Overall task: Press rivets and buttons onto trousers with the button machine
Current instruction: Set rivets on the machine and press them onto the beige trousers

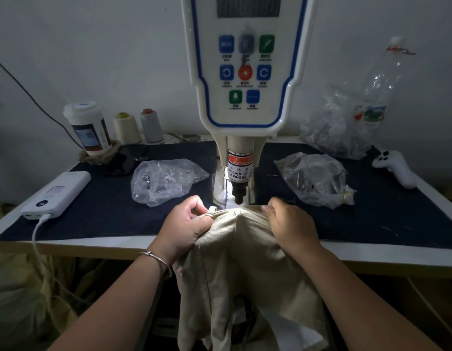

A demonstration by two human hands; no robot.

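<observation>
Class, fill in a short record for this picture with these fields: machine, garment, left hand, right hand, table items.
machine: button machine, punch head lit, just above the cloth
garment: beige trousers, top edge under the punch head
left hand: left hand pinches the trousers' edge
right hand: right hand grips the trousers' edge
table items: two plastic bags, power bank, cup

Beige trousers (245,262) hang over the near edge of the surface (93,211), their top edge lifted up under the machine's press head (239,192), where a small lamp lights the fabric. The white button machine (247,72) stands upright at the middle, a blue-edged panel of coloured buttons on its front and a red warning label on its lower column. The fabric is bunched and creased, with a seam running down the centre.
</observation>
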